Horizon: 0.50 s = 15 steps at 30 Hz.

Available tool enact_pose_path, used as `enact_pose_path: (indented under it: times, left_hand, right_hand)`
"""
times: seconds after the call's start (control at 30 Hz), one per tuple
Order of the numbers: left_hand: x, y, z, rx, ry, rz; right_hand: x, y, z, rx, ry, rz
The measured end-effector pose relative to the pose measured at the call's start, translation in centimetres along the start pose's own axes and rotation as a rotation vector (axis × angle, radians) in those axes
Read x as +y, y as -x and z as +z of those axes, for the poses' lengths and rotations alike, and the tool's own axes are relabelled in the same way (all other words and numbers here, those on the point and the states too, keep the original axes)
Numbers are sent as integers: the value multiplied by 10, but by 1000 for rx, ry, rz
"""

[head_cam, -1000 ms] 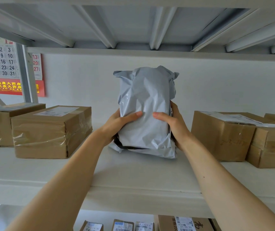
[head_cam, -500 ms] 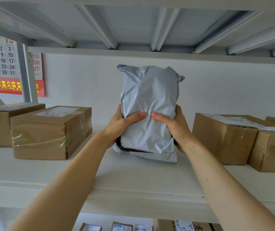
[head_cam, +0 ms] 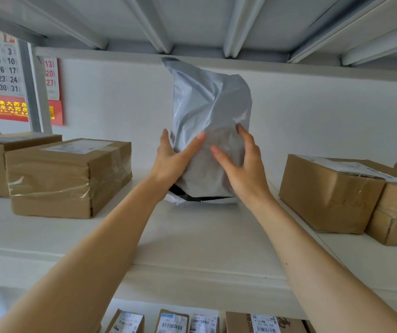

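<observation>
A crinkled grey plastic mailing bag [head_cam: 209, 104] stands upright near the middle of the white metal shelf [head_cam: 192, 239], set back from its front edge. The left hand [head_cam: 171, 159] grips the bag's left side, thumb across the front and fingers behind. The right hand [head_cam: 243, 169] presses spread, fairly straight fingers against its right side. Taped brown cardboard boxes sit toward the shelf's left end [head_cam: 67, 176] and right end [head_cam: 329, 193], well apart from the bag.

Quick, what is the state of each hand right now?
Left hand: holds the grey mailer bag between thumb and fingers.
Right hand: open, with straight spread fingers touching the same bag.
</observation>
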<state>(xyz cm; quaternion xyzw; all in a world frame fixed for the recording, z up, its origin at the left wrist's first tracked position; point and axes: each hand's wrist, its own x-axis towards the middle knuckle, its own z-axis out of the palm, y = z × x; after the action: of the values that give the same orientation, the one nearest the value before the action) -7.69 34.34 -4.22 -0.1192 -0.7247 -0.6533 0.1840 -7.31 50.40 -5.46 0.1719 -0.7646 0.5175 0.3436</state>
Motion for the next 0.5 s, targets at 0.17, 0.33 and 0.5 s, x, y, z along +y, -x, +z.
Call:
enact_pose_path:
  times: [0.17,0.33,0.5]
  left_hand:
    - [1,3,-4,-115,123,-10]
    - [-6,-1,-9,-126,104,55]
    - [-2,2,-7,-137,93,131]
  right_hand:
    - [-6,-1,-8,-44,-178,176]
    - [-13,0,-14,-73,-155,241]
    - [-11,-3,-17,-74,-248,263]
